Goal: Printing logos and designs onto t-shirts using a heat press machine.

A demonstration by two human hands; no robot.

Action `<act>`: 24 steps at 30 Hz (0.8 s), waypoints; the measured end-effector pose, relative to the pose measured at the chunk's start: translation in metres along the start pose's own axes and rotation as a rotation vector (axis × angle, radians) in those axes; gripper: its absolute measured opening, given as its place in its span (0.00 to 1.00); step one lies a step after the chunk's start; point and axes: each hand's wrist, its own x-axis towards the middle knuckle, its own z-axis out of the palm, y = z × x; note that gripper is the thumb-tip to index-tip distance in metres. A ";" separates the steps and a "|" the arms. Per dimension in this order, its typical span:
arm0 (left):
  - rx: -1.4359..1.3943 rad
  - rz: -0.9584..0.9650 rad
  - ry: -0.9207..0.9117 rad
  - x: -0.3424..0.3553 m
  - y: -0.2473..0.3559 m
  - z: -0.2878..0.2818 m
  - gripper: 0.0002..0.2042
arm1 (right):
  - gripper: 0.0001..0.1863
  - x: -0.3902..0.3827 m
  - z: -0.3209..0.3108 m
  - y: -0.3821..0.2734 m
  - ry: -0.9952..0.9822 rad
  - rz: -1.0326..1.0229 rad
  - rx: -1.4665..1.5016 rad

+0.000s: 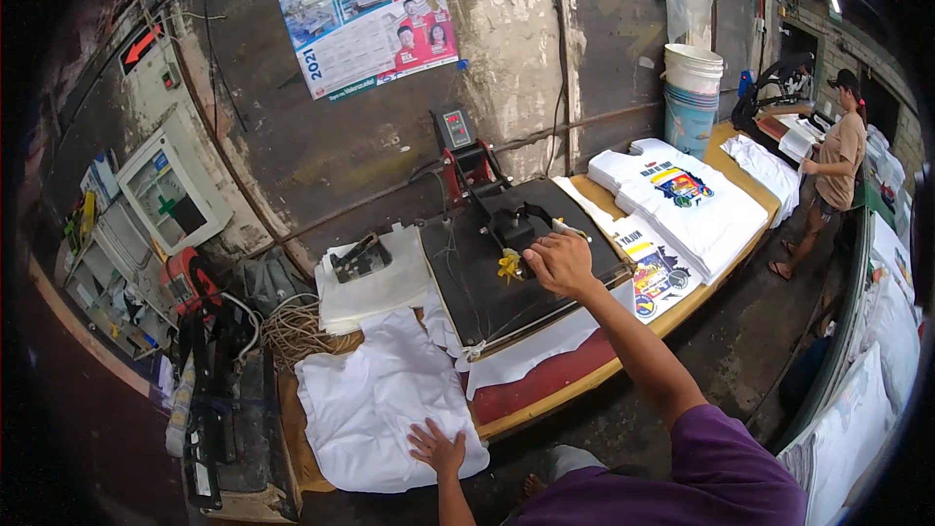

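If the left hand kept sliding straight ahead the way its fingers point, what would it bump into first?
The left hand lies flat on the pile of plain white shirts, fingers pointing up the table. Ahead comes more white cloth, then probably the stack of white paper sheets, though depth is hard to judge.

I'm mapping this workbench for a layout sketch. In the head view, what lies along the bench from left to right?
Coil of rope → plain white shirts under the left hand → black heat press with the right hand on its handle → printed shirts stack → buckets.

Black heat press (506, 253) closed, handle gripped; white shirts (380, 409) lying flat.
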 end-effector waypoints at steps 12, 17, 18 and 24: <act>-0.010 0.027 0.049 0.002 -0.005 0.009 0.49 | 0.19 0.002 -0.003 -0.005 0.040 0.016 0.002; 0.007 0.012 -0.011 0.001 0.001 0.001 0.49 | 0.19 0.000 -0.002 -0.005 0.090 0.032 0.000; 0.008 0.003 -0.047 0.001 0.000 0.001 0.49 | 0.19 -0.001 -0.001 -0.005 0.088 0.033 0.002; 0.006 0.006 -0.043 0.000 -0.004 0.003 0.49 | 0.19 -0.001 0.001 -0.006 0.094 0.017 0.018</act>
